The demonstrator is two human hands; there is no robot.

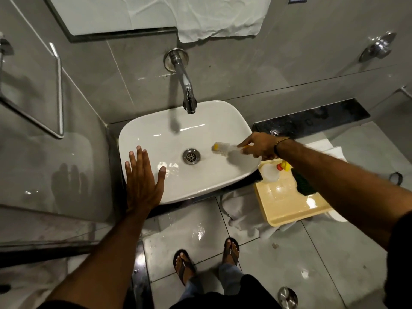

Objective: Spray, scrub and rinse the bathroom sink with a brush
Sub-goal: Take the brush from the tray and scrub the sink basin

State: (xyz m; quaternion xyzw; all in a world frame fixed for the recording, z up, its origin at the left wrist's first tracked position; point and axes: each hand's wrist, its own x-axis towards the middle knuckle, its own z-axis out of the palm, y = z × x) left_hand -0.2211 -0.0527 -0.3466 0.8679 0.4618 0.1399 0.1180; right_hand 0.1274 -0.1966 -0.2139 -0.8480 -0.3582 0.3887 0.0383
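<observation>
Here right hand point(258, 146) fingers clamped on brush point(223, 149) in sink point(223, 117); left hand point(141, 181) fingers spread.

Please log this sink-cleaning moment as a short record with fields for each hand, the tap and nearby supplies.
left hand: open, flat on the near-left rim of the sink
right hand: fingers closed on the brush
brush: head inside the basin, right of the drain
tap: no water visibly running
supplies: yellow tray at right, holding a spray bottle
</observation>
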